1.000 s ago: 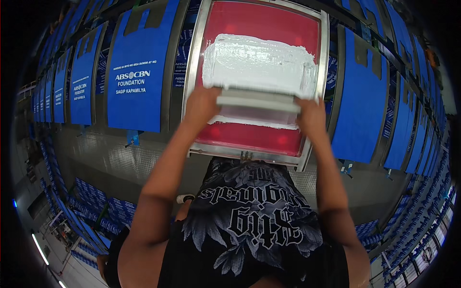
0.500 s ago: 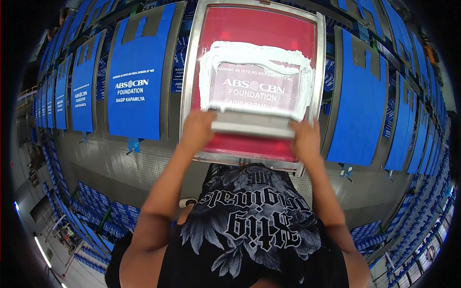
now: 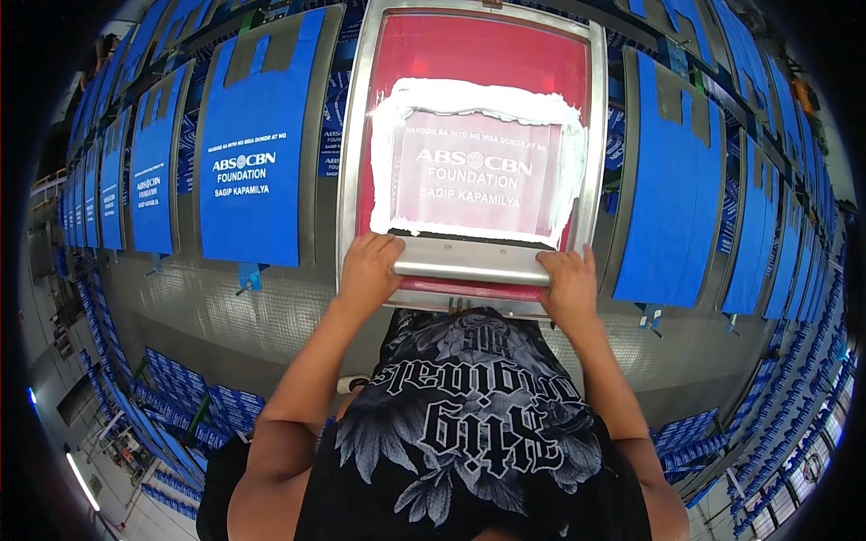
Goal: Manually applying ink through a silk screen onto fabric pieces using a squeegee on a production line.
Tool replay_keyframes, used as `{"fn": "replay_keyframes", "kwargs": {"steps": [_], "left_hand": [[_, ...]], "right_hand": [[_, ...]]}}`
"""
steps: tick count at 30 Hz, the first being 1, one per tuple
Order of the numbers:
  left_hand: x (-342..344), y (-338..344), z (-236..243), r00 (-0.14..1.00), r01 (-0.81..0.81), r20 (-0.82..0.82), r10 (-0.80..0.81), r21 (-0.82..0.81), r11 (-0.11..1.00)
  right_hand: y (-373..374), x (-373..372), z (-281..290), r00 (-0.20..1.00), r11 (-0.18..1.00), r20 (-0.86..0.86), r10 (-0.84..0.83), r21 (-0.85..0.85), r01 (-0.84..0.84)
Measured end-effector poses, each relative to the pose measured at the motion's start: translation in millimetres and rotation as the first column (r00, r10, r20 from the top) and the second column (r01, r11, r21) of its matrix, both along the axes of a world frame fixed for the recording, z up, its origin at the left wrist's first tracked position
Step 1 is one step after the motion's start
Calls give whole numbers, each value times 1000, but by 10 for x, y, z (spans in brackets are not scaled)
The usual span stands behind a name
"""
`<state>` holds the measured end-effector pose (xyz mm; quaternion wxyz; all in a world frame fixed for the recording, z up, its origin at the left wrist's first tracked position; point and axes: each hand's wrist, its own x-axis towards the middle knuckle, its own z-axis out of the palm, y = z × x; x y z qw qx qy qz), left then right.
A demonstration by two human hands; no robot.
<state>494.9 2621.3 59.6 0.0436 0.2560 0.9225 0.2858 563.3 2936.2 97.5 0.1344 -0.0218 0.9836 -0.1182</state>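
A metal squeegee (image 3: 471, 262) lies across the lower part of a silk-screen frame (image 3: 597, 135), with a hand at each end of it. My left hand (image 3: 370, 270) is closed round its left end. At the right end, my right hand (image 3: 568, 281) grips it too, fingers over the top edge. Red mesh (image 3: 483, 50) fills the frame. Thick white ink (image 3: 478, 95) rings the pale printing area (image 3: 469, 171), which carries lettering and a round emblem. A white line of ink runs just beyond the squeegee's blade, whose underside is hidden.
Blue cut-out bag panels lie on grey boards along both sides: a printed panel (image 3: 253, 171) on the left, an unprinted panel (image 3: 672, 198) on the right. Small metal clamps (image 3: 248, 278) stick out at the boards' near ends. Racks of blue pieces (image 3: 180, 383) stand farther back.
Both hands have drawn the squeegee toward me, down the screen. The bottom of the lettering is now uncovered, and the white ink line has shifted nearer.
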Motion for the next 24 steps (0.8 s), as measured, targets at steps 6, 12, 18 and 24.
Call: {"fn": "replay_keyframes", "kwargs": {"steps": [6, 12, 18, 24], "left_hand": [[-1541, 481, 120, 993, -104, 39, 115, -222, 969], [-2185, 527, 314, 994, -100, 28, 108, -216, 971], [-1199, 358, 572, 846, -267, -456, 277, 88, 960], [1137, 166, -387, 314, -106, 949, -15, 51, 993]], "right_hand": [[429, -1504, -97, 997, 978, -37, 61, 203, -52], [557, -2381, 135, 997, 996, 40, 64, 56, -66], [686, -2622, 483, 990, 990, 10, 140, -16, -139], [591, -2834, 214, 971, 973, 86, 221, 41, -225]]}}
